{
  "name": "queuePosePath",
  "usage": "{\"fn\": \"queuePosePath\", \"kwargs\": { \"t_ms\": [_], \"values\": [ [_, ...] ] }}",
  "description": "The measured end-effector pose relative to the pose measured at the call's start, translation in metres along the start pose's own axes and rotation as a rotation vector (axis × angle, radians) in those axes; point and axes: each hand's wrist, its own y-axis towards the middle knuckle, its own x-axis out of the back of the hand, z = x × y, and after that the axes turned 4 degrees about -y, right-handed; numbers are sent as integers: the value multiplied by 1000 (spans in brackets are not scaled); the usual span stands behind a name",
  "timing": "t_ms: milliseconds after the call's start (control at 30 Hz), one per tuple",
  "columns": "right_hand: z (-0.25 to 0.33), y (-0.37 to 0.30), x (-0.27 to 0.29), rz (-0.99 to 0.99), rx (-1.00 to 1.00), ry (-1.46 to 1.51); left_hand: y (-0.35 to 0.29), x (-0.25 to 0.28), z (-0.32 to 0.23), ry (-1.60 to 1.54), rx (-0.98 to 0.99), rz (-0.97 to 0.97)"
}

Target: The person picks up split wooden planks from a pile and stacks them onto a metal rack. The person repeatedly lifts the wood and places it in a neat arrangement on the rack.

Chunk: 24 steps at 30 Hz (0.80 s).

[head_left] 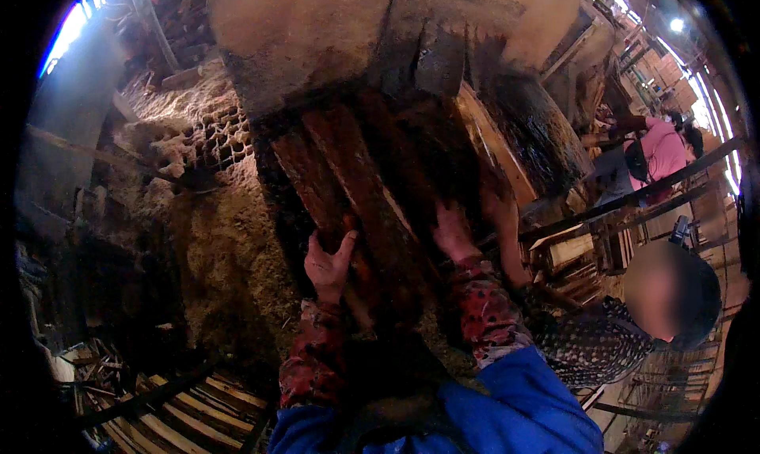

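Long, wet-looking reddish-brown wood planks (360, 169) lie side by side in a dark trough below a smooth tan surface. My left hand (326, 265) is at the near part of the left planks, thumb and fingers apart, and no object shows in its grasp. Farther right, my right hand (454, 231) reaches into shadow over the planks. Its fingers are lost in the dark, so their grip cannot be made out. Beside it, a co-worker's bare arm (507, 236) also reaches in, its hand partly hidden.
The co-worker in a dark spotted top (594, 335) stands close at right. A pale-edged board (491, 141) leans by a dark slab (538, 125). Crumbly brick masonry (218, 141) is at left. Wood slats (182, 410) lie lower left. Another person in pink (663, 153) is farther off.
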Motion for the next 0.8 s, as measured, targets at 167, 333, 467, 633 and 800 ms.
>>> {"fn": "queuePosePath", "kwargs": {
  "t_ms": [167,333,467,633,800],
  "values": [
    [13,2,7,55,10,234,-6,14,14,689,-738,-399],
    [27,-11,27,41,7,420,-3,17,-4,2824,-845,-986],
    [37,-22,57,72,-67,476,0,27,-8,2972,-856,-1169],
    [31,-58,43,-227,193,166,-3,20,-23,2933,-901,-1138],
    [47,-90,59,166,39,641,-9,18,-32,2729,-557,-950]
  ]
}}
